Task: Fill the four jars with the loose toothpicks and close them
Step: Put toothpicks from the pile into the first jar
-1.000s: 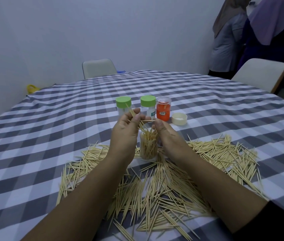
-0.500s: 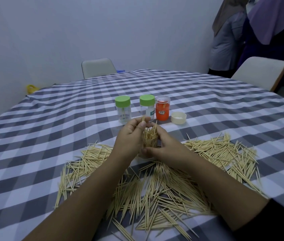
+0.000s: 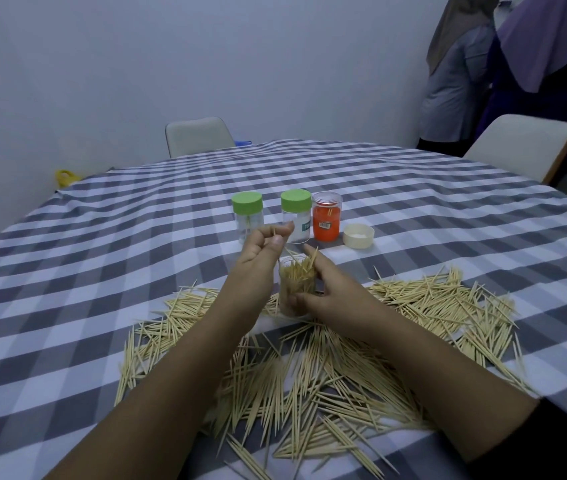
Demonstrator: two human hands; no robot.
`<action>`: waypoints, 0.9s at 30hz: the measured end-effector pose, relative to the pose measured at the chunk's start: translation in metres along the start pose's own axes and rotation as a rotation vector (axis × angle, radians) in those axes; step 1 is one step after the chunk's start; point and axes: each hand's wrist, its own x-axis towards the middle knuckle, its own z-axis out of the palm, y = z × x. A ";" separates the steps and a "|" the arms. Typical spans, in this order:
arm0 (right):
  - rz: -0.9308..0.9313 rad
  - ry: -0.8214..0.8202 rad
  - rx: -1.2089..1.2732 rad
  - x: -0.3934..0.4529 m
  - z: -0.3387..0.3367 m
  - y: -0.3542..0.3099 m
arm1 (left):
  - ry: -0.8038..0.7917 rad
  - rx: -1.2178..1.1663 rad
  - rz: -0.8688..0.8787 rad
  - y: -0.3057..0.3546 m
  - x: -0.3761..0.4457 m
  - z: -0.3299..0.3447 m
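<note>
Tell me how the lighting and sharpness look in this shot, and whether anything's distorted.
Head view: dim, bluish, even light, no glare, soft shadows under the arms; wide-angle bend curves the table edge; the open jar, left hand and right hand are slightly soft, and the nearest toothpicks are blurry.

Both forearms are seen bare; a black sleeve (image 3: 566, 441) is worn on the right arm, pushed above the elbow.

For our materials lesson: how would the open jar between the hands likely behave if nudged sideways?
The open jar looks tall and narrow, so it would probably tip rather than slide. It has no lid, so its toothpicks would likely spill. The right hand steadies it.
</note>
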 end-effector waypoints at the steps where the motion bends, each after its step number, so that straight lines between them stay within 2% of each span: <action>1: 0.004 0.002 -0.003 0.000 0.000 0.000 | 0.013 0.000 0.010 0.001 0.000 -0.001; 5: 0.002 0.003 -0.013 0.001 0.000 0.001 | 0.010 0.033 0.044 0.000 0.000 -0.002; 9: -0.002 0.008 -0.020 0.002 0.000 0.003 | -0.078 0.060 0.030 -0.006 0.002 -0.002; 13: -0.011 0.021 -0.026 0.002 0.002 0.005 | -0.086 0.230 0.065 -0.006 0.002 -0.005; 18: -0.168 0.141 -0.141 -0.002 0.003 0.002 | -0.115 0.365 0.089 -0.010 -0.001 -0.012; 24: -0.243 0.122 -0.274 -0.005 0.004 0.004 | -0.344 0.427 -0.142 -0.027 0.010 -0.033; 27: -0.302 0.165 -0.252 -0.003 0.006 0.002 | -0.376 0.506 -0.147 -0.022 0.006 -0.031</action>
